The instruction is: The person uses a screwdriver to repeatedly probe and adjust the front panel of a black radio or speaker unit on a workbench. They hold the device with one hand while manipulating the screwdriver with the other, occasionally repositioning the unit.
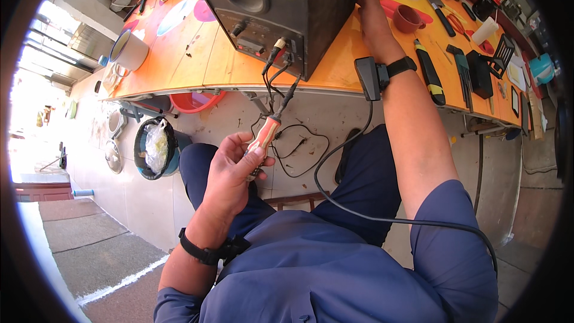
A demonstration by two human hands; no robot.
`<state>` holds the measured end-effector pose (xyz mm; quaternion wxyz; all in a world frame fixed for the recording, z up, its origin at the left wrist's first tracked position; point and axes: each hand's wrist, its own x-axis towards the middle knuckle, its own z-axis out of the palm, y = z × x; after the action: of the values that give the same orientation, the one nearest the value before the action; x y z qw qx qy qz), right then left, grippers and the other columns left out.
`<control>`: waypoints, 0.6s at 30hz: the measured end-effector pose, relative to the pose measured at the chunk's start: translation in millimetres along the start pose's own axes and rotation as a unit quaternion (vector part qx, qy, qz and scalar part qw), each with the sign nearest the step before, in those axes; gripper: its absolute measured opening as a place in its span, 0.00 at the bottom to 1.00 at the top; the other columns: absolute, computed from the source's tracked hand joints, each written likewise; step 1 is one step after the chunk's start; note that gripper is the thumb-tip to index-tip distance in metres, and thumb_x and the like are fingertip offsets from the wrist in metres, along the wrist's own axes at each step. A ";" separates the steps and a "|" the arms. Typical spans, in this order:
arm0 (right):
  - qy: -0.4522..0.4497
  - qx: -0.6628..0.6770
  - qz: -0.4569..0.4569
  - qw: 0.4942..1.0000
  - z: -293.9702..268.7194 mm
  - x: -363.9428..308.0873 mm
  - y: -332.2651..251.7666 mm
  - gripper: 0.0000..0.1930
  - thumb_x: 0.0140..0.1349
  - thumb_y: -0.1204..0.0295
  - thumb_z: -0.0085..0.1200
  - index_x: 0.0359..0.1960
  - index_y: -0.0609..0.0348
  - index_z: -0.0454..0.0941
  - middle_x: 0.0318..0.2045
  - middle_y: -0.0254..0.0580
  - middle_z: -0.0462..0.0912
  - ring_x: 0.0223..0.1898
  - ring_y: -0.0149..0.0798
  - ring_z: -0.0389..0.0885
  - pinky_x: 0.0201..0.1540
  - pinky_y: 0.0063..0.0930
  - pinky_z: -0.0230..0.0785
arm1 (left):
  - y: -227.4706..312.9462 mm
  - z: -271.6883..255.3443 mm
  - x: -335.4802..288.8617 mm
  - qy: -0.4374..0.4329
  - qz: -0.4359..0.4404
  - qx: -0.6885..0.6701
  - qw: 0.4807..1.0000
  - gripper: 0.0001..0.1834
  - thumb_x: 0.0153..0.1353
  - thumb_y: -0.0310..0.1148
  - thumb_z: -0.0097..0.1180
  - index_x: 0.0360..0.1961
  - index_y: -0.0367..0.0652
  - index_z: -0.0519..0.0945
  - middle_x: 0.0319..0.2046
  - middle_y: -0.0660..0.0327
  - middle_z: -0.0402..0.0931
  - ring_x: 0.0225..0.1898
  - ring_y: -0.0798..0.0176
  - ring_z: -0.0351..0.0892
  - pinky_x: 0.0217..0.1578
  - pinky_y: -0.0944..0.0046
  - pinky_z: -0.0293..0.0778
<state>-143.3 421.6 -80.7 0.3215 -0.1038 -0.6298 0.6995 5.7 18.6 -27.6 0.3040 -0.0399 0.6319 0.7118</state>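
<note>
A black speaker box (326,21) stands at the front edge of the wooden table, its panel with a round port, knobs and sockets facing me. Black cables (271,75) hang from plugs in its lower panel. In my left hand (230,164) is a screwdriver (263,137) with a red and cream handle, gripped by closed fingers below the table edge. Its dark shaft points up to the speaker's lower corner; whether the tip touches is unclear. My right hand (375,21) reaches along the speaker's right side and holds it there, its fingertips partly hidden.
Right of the speaker lie a brown cup (408,18), a box cutter (429,72), a knife (441,18), red-handled scissors (457,26) and other tools. A white mug (128,51) stands at the left. Below are a lined bin (142,152), a red basin (194,101) and cables on the floor.
</note>
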 end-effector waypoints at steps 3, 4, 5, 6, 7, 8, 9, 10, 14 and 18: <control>-0.003 -0.001 -0.008 1.000 -1.2 1.8 3.2 0.32 0.79 0.49 0.38 0.73 0.60 0.64 0.67 0.44 0.73 0.67 0.41 0.68 0.70 0.32 0.56 | 0.0 1.4 -0.4 0.001 -0.001 0.019 1.000 0.16 0.73 0.35 0.58 0.56 0.39 0.73 0.44 0.56 0.82 0.40 0.64 0.86 0.28 0.72 0.73; -0.003 -0.002 -0.009 1.000 -1.8 2.0 4.4 0.32 0.79 0.49 0.38 0.73 0.61 0.64 0.67 0.44 0.73 0.67 0.42 0.68 0.70 0.32 0.57 | 0.9 0.7 -0.6 -0.004 -0.007 0.001 1.000 0.15 0.75 0.36 0.55 0.56 0.39 0.73 0.43 0.56 0.82 0.38 0.65 0.85 0.27 0.72 0.72; 0.003 -0.012 -0.011 1.000 -2.6 2.0 5.3 0.32 0.79 0.49 0.38 0.73 0.61 0.64 0.67 0.45 0.73 0.67 0.42 0.68 0.70 0.33 0.57 | 1.8 0.0 -0.7 -0.014 -0.016 -0.019 1.000 0.15 0.76 0.37 0.53 0.56 0.39 0.74 0.42 0.55 0.82 0.36 0.65 0.85 0.25 0.72 0.71; 0.008 -0.022 -0.014 1.000 -2.9 2.5 5.7 0.32 0.79 0.49 0.38 0.73 0.61 0.64 0.67 0.45 0.72 0.67 0.42 0.69 0.70 0.33 0.57 | 3.2 -1.0 -0.9 -0.023 -0.024 -0.039 0.999 0.15 0.77 0.38 0.51 0.56 0.39 0.74 0.41 0.55 0.82 0.34 0.65 0.85 0.24 0.72 0.71; 0.012 -0.032 -0.017 0.999 -3.2 2.9 6.0 0.32 0.79 0.49 0.38 0.73 0.61 0.64 0.68 0.45 0.72 0.67 0.43 0.69 0.70 0.33 0.57 | 4.8 -2.0 -0.9 -0.040 -0.041 -0.052 0.997 0.16 0.78 0.39 0.50 0.56 0.39 0.74 0.40 0.55 0.83 0.32 0.66 0.83 0.23 0.72 0.70; 0.008 -0.024 -0.010 1.000 -3.4 2.7 5.8 0.32 0.79 0.49 0.39 0.73 0.61 0.64 0.68 0.45 0.72 0.67 0.43 0.69 0.69 0.33 0.57 | 6.4 -2.8 -1.1 -0.056 -0.057 -0.064 0.995 0.16 0.79 0.40 0.48 0.56 0.39 0.74 0.40 0.55 0.83 0.30 0.66 0.82 0.22 0.72 0.69; 0.004 -0.015 -0.003 1.000 -3.3 2.5 5.4 0.33 0.78 0.49 0.39 0.73 0.62 0.63 0.68 0.45 0.72 0.67 0.43 0.69 0.69 0.32 0.57 | 7.8 -3.1 -1.2 -0.072 -0.073 -0.076 0.992 0.17 0.80 0.41 0.46 0.57 0.39 0.75 0.39 0.55 0.83 0.28 0.66 0.81 0.21 0.72 0.67; 0.000 -0.007 0.003 1.000 -3.6 2.4 4.5 0.33 0.78 0.49 0.39 0.73 0.62 0.63 0.68 0.46 0.72 0.67 0.43 0.69 0.69 0.32 0.58 | 8.2 -2.3 -1.1 -0.066 -0.073 -0.081 0.992 0.17 0.80 0.41 0.46 0.56 0.39 0.74 0.39 0.55 0.83 0.27 0.67 0.80 0.21 0.73 0.67; 0.010 -0.019 -0.019 1.000 2.3 -1.9 -2.0 0.34 0.77 0.49 0.42 0.73 0.62 0.64 0.66 0.46 0.73 0.66 0.41 0.69 0.68 0.31 0.58 | 8.4 1.4 -2.3 -0.043 -0.069 -0.083 0.993 0.18 0.79 0.42 0.47 0.57 0.38 0.74 0.40 0.53 0.82 0.27 0.67 0.77 0.21 0.73 0.67; 0.087 -0.055 -0.045 0.994 6.0 -36.1 -23.2 0.27 0.74 0.56 0.52 0.65 0.64 0.71 0.55 0.44 0.79 0.52 0.37 0.76 0.56 0.28 0.67 | 8.1 1.6 -2.7 -0.029 -0.059 -0.079 0.995 0.16 0.77 0.39 0.52 0.56 0.38 0.73 0.40 0.55 0.80 0.28 0.66 0.77 0.21 0.73 0.68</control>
<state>-111.4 395.7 -66.9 0.4005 -0.1535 -0.6412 0.6364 4.5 18.9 -19.0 0.3600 -0.0802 0.5614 0.7408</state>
